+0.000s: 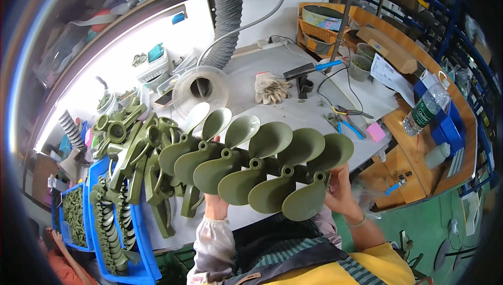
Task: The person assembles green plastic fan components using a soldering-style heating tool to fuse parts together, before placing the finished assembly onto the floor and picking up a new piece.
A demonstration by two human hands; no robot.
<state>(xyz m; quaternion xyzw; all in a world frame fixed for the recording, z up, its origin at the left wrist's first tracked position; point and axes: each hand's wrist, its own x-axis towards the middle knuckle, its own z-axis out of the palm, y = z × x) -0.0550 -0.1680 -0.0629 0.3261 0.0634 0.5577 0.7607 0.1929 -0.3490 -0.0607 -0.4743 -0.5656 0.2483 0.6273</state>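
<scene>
Row of overlapping olive-green plastic propellers point(262, 167) held above grey worktable point(293, 112), left hand point(214, 201) supporting row from beneath, grip hidden, right hand point(340, 190) clasping end propeller, blue plastic bin point(141, 264) of green parts at left, work gloves point(270, 88) behind.

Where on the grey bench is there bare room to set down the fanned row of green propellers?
The widest free patch of the bench lies between the work glove, the clear round duct hood and the pliers. Left is crowded: piled green parts and the blue bins. Both hands, left and right, hold the propellers.
</scene>
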